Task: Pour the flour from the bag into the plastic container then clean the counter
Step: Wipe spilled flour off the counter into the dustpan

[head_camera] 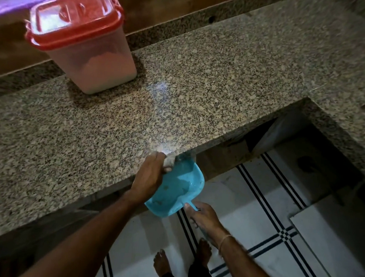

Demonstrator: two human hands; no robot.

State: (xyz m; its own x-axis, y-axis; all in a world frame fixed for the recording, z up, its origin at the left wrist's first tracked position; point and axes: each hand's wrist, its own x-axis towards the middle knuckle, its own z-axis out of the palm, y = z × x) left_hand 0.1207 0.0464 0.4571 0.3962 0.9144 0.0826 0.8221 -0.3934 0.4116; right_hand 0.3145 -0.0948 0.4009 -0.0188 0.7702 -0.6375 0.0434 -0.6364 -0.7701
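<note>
Well back on the speckled granite tabletop (202, 85), toward its far left: a translucent plastic container (100, 67), upright, closed with a red snap-on lid (75, 18). Inside, showing through the wall, pale flour (104, 74) heaped unevenly partway up. Behind it, a raised granite ledge and a strip of brown wood. On the stone between container and near edge, a bright patch of reflected light, with a second glare right at the edge.

At that near edge, the left hand (151, 175), fingers curled round a small pale wad (169, 162), cloth or paper, cannot tell which, pressed against the lip of the tabletop. Just below the lip and up against it, a light-blue plastic dustpan (173, 189), open mouth tipped up toward the edge, a few dark specks and smears on its inner face. Held from behind by the right hand (204, 218), closed round the short handle; around that wrist, a thin thread band (224, 240).

Below, a white tiled floor (248, 207) crossed by dark double stripes, and on it two bare feet (162, 264), close to the tabletop's base. Under the overhang to the right, a dark recess with something pale and sheet-like leaning in it, too dim to tell what. Outer parts of the view blurred.
</note>
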